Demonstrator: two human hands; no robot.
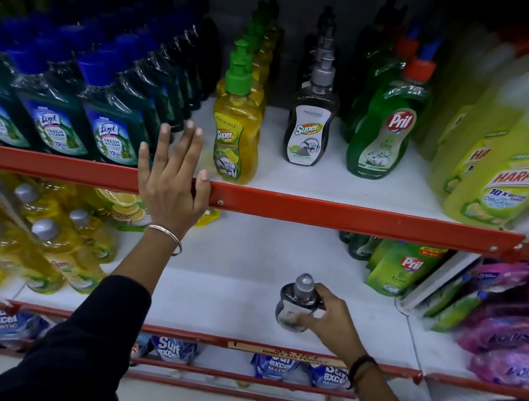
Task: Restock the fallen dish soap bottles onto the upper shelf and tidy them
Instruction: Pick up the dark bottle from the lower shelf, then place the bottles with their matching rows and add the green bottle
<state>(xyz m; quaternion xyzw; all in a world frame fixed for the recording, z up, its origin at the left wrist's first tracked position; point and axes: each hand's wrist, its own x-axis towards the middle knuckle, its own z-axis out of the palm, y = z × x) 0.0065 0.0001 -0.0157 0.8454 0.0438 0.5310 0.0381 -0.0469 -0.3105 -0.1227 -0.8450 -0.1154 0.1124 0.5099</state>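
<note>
Below, right hand (pixel 329 318) grips grey bottle (pixel 297 304), seemingly upright; left hand (pixel 172 182) splayed at upper shelf (pixel 340 214)

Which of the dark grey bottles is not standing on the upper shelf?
The dark bottle in the right hand, down on the lower shelf. The others stand in a row above.

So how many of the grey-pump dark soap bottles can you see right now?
About 5: one in the right hand on the lower shelf, bottle; roughly four in a row on the upper shelf, front one. Those behind overlap, so more may be hidden.
</note>
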